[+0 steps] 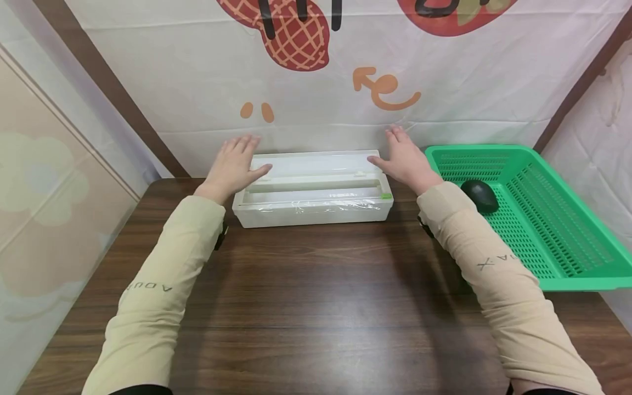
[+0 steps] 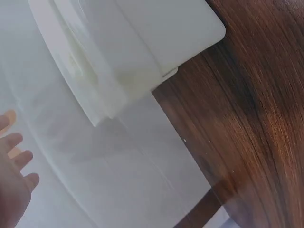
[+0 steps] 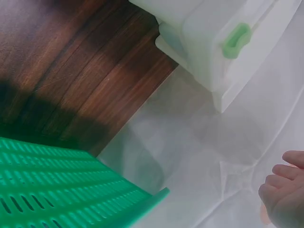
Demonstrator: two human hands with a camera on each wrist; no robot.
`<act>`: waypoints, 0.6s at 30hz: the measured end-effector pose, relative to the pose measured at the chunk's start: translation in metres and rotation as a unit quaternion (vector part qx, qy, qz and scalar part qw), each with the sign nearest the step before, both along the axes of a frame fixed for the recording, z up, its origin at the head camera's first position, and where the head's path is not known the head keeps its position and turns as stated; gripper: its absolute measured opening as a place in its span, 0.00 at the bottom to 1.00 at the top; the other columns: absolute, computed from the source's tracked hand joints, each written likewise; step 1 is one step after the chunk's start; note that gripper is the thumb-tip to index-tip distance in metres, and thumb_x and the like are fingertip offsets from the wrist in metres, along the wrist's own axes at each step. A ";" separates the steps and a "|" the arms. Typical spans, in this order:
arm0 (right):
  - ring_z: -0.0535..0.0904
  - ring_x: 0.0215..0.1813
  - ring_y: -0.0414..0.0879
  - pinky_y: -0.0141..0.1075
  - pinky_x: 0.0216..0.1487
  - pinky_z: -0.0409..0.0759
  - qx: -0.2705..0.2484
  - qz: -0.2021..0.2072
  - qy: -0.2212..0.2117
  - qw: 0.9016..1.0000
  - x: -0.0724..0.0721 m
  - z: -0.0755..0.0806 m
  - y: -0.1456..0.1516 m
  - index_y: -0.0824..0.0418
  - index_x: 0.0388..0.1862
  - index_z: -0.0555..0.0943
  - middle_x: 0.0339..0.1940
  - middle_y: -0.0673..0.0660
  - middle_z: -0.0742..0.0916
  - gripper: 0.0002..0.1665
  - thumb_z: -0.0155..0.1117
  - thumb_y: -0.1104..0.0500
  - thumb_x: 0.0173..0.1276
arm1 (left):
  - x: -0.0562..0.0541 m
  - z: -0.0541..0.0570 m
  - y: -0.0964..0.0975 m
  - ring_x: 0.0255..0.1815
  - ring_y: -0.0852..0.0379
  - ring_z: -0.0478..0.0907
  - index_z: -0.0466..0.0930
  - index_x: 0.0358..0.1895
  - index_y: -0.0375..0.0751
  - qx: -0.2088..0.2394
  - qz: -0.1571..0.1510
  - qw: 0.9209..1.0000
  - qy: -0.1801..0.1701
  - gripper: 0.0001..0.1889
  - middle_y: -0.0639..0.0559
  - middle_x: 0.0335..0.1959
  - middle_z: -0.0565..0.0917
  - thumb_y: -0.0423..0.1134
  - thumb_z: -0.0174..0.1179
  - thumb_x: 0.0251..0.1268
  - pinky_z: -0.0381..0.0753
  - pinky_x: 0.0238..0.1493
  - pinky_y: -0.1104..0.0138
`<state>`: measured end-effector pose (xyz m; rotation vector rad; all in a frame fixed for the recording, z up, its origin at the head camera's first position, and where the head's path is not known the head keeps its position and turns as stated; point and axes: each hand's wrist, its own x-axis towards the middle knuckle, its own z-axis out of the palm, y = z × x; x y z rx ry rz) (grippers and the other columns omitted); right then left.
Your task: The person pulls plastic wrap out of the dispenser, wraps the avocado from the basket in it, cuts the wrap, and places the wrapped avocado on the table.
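Observation:
A white cling film dispenser (image 1: 311, 216) lies lengthwise on the table by the back wall. Its lid (image 1: 316, 163) is raised at the rear, and a white roll (image 1: 316, 195) shows inside. Clear film wrinkles over the front face, and a green slider (image 3: 236, 41) sits at the right end. My left hand (image 1: 234, 167) is at the left rear corner, fingers extended and thumb pointing inward. The right hand (image 1: 407, 162) mirrors it at the right rear corner. Both wrist views show the fingers apart from the dispenser, with nothing in them.
At the right stands a green perforated basket (image 1: 587, 208), close to my right forearm, with a smooth dark oval object (image 1: 480, 196) in it. A printed white cloth (image 1: 316, 109) hangs behind the brown wooden table (image 1: 316, 307). Another cloth wall (image 1: 49, 192) borders the left side.

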<state>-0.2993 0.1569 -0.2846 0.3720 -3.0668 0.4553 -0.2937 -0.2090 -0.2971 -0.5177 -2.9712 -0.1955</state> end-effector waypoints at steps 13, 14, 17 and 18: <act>0.51 0.71 0.58 0.48 0.68 0.53 0.038 0.049 0.019 0.998 0.008 0.002 -0.011 0.72 0.68 0.53 0.70 0.68 0.58 0.47 0.53 0.41 0.65 | 0.010 0.001 0.011 0.69 0.38 0.48 0.50 0.70 0.36 -0.003 -0.043 0.999 0.022 0.39 0.37 0.68 0.57 0.58 0.46 0.64 0.42 0.69 0.50; 0.52 0.70 0.58 0.48 0.68 0.55 0.041 0.052 0.021 0.998 0.010 0.002 -0.012 0.72 0.68 0.54 0.69 0.67 0.59 0.46 0.53 0.41 0.65 | 0.012 0.001 0.012 0.69 0.38 0.48 0.50 0.69 0.36 -0.001 -0.044 0.999 0.022 0.39 0.38 0.68 0.57 0.58 0.46 0.64 0.42 0.69 0.51; 0.55 0.69 0.58 0.48 0.66 0.58 0.047 0.062 0.022 0.997 0.014 0.003 -0.016 0.72 0.67 0.56 0.68 0.67 0.61 0.45 0.53 0.40 0.65 | 0.016 0.001 0.015 0.69 0.38 0.49 0.51 0.69 0.35 0.002 -0.048 0.999 0.019 0.38 0.37 0.68 0.58 0.58 0.47 0.64 0.43 0.69 0.51; 0.56 0.68 0.58 0.48 0.66 0.59 0.050 0.065 0.021 0.996 0.015 0.003 -0.017 0.71 0.67 0.57 0.68 0.67 0.61 0.45 0.52 0.40 0.65 | 0.017 0.001 0.016 0.69 0.38 0.49 0.52 0.69 0.35 0.002 -0.050 0.999 0.018 0.38 0.37 0.68 0.58 0.57 0.47 0.64 0.43 0.69 0.51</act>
